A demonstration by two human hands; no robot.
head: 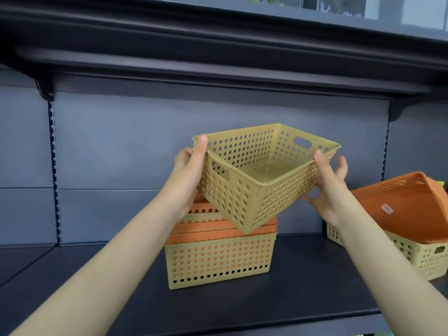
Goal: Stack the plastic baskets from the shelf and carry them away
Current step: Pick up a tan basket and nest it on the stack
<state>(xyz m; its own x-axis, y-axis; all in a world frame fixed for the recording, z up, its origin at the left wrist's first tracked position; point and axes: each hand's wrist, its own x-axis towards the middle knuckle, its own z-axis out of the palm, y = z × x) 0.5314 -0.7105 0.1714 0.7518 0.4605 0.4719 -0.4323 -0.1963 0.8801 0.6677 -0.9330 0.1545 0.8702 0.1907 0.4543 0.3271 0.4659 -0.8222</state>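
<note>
A yellow perforated plastic basket [254, 190] is held in the air, tilted, with one corner pointing down. My left hand [190, 170] grips its left rim, thumb over the edge. My right hand [329, 187] grips its right side. Directly under it on the dark shelf [97, 287] stands a nested stack of yellow and orange baskets [218, 258]. The held basket's lower corner hangs just above or at the stack's top; I cannot tell if they touch.
At the right edge an orange basket [407, 207] lies tilted in another yellow basket [421, 258]. A dark upper shelf [218, 59] overhangs close above. The grey back panel [121, 154] stands behind the baskets.
</note>
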